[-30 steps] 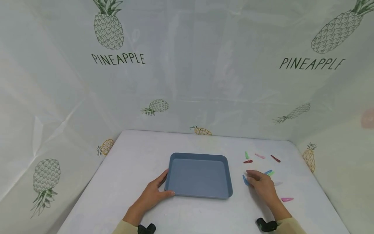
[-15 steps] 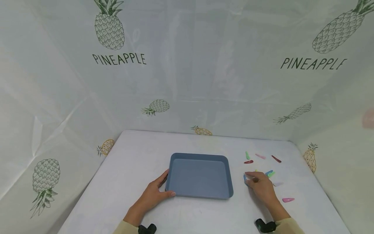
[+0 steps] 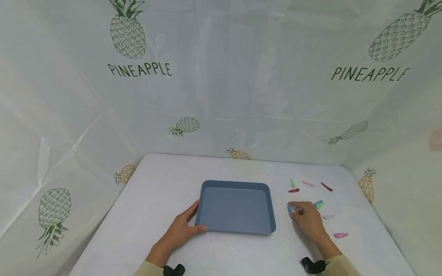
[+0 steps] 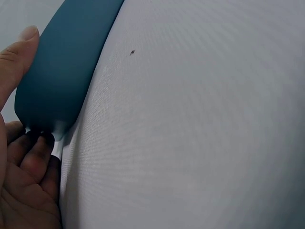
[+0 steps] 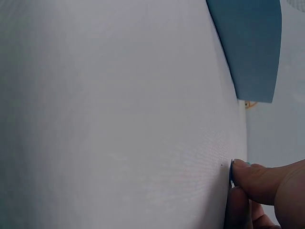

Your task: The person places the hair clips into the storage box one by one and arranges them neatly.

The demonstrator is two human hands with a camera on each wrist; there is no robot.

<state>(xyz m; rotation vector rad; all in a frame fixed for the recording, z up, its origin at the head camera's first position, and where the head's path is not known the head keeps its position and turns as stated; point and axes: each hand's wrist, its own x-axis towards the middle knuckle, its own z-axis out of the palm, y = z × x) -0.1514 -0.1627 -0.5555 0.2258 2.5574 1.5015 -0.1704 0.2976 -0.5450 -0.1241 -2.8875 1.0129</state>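
Note:
A blue-grey rectangular tray (image 3: 238, 209) lies on the white table with nothing in it. My left hand (image 3: 183, 229) grips its near left corner, thumb over the front rim and fingers along the left side. In the left wrist view the fingertips (image 4: 45, 138) curl in at the tray's lower edge. To the right of the tray, my right hand (image 3: 309, 221) pinches a blue snap hair clip (image 3: 289, 211) between thumb and index finger, low over the table. In the right wrist view only a thin edge of the clip (image 5: 231, 172) shows.
Beyond my right hand lie green (image 3: 292, 183), red (image 3: 294, 190), pink (image 3: 308, 184) and dark red (image 3: 326, 187) hair clips. Closer are another blue (image 3: 318, 202) and green clip (image 3: 320, 206), a lilac one (image 3: 329, 217) and a magenta one (image 3: 341, 235). A yellow clip is mostly hidden.
My right hand has shifted slightly left, its thumb closing on the blue hair clip; more of the lilac clip shows beside it. My left hand and the tray stay put.

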